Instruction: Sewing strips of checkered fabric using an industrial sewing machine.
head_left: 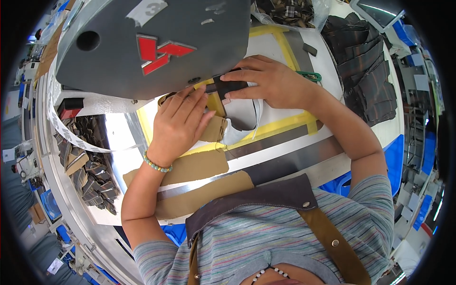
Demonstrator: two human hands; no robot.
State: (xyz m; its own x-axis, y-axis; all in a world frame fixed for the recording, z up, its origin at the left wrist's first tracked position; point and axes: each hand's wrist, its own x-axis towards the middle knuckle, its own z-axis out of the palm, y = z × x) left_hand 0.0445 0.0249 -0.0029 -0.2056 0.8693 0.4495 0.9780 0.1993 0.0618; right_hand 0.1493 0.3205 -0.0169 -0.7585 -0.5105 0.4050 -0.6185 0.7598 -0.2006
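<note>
My left hand (182,124), with a beaded bracelet, lies with fingers stretched out over a tan fabric piece (212,131) and an olive-yellow strip (214,103) under the sewing machine's front. My right hand (270,85) rests with extended fingers on a black piece (227,84) beside that strip, fingertips close to the machine. A white piece with a curved cutout (237,135) lies beneath them. The work plate (285,47) is bordered with yellow tape. The needle area is hidden behind the grey machine head (114,52), which bears a red emblem.
Piles of cut plaid pieces (90,175) lie at left, with dark layered fabric (363,80) at right. Tan strips (199,194) lie along the near edge. A green tool (311,76) sits by my right hand. Blue bins (392,161) are below the table; further workstations line both sides.
</note>
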